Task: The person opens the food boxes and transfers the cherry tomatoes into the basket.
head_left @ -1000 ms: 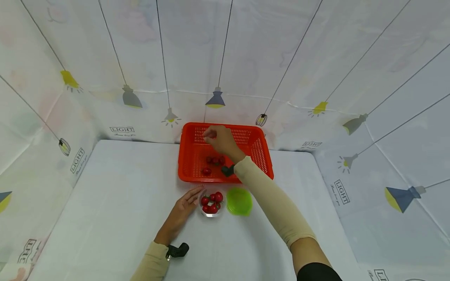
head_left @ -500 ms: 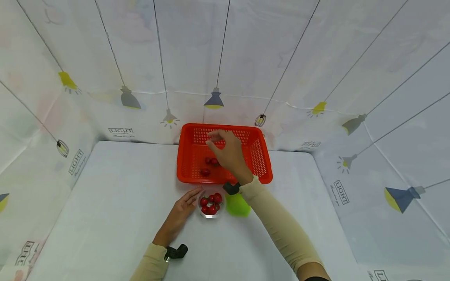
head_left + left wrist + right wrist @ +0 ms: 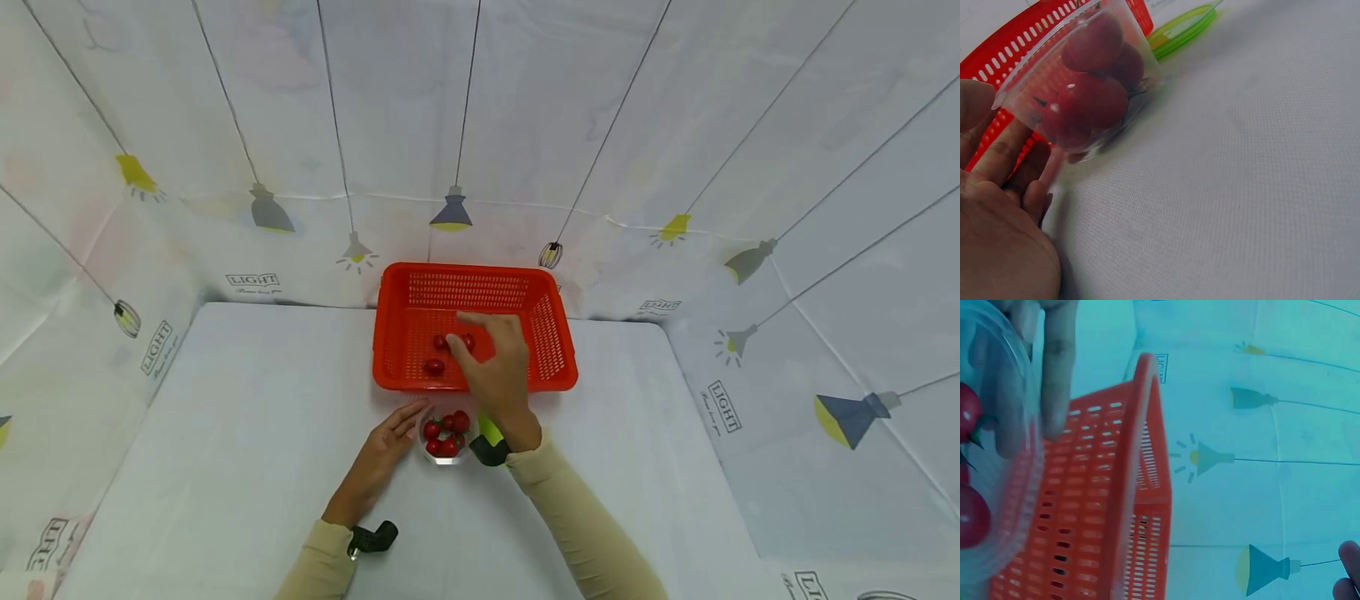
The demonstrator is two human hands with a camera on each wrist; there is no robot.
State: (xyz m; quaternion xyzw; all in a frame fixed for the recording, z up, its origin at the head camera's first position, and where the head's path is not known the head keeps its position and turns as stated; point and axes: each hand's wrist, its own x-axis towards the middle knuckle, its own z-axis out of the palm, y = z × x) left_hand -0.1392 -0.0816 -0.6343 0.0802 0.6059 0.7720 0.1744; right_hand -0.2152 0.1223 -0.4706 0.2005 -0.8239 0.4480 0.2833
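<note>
A clear plastic cup [image 3: 447, 460] with several small red tomatoes [image 3: 1094, 100] stands in front of the basket. My left hand [image 3: 384, 448] rests at its left side, its fairly straight fingers [image 3: 1059, 369] against the wall. The thumb is near the rim in the left wrist view. My right hand [image 3: 498, 375] hovers over the front of the red basket [image 3: 551, 385], thumb and index finger apart in a loose curve. Nothing shows between them; only its fingertips [image 3: 1349, 556] enter the right wrist view. Several tomatoes [image 3: 434, 367] lie in the basket, partly hidden by this hand.
A green lid [image 3: 1188, 28] lies on the table right of the cup, mostly covered by my right wrist in the head view. The white table [image 3: 277, 400] ends at a wall cloth [image 3: 390, 125] printed with lamps, just behind the basket.
My right hand has come back from the rear of the basket to its front edge, thumb and index finger spreading apart. My left hand and the cup have stayed in place.
</note>
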